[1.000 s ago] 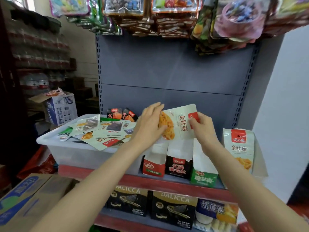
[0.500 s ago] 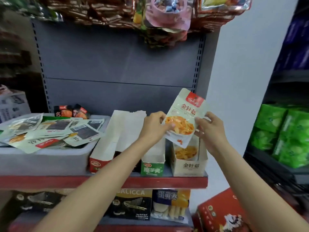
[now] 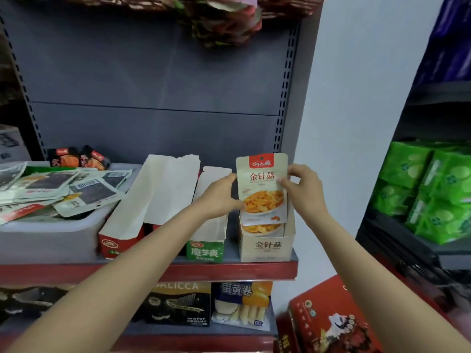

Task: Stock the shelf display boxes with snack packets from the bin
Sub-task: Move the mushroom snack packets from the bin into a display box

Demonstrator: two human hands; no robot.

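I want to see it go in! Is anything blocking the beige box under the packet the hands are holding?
Nothing visible blocks it. Both hands, left hand and right hand, hold the packet upright right above the open beige box. Another packet already sits inside, at the front.

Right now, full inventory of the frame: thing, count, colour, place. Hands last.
packet: 1, beige with red top, held upright over the beige box
beige box: 1, right end of the shelf, another packet inside
green box: 1, green front, left of the beige box
red box: 1, red front, beside the bin
bin: 1, grey-white, left on the shelf, heaped with loose packets
shelf: 1, red edge, grey back panel
wafer box: 1, black, lower shelf
green packs: several, rack at right
left hand: grip on the packet's left edge
right hand: grip on its right edge
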